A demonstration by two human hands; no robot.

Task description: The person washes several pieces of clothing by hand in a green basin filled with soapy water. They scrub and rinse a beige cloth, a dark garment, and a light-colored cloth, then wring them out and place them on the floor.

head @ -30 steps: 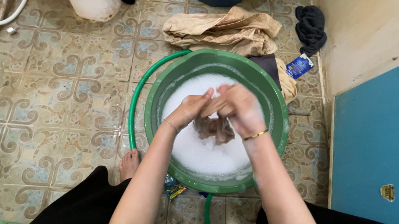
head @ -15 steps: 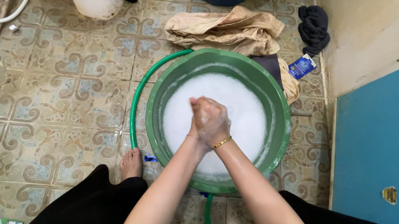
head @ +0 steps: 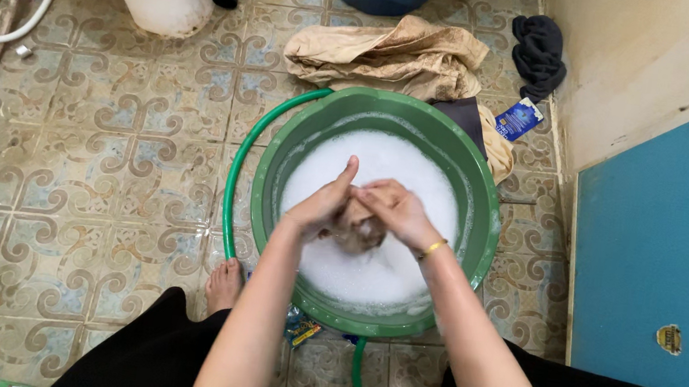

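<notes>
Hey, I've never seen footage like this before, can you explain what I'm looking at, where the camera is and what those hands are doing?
There is no machine here. The one picture comes from a camera worn on a person's head, looking straight down at their own bare arms. The person sits low on a patterned tiled floor over a green basin full of white suds. The left hand and the right hand, with a gold bangle at the wrist, together grip a wet brownish cloth just above the foam. A green hose curves around the basin. Behind it lie a tan heap of clothes, a dark garment and a small blue packet.
</notes>
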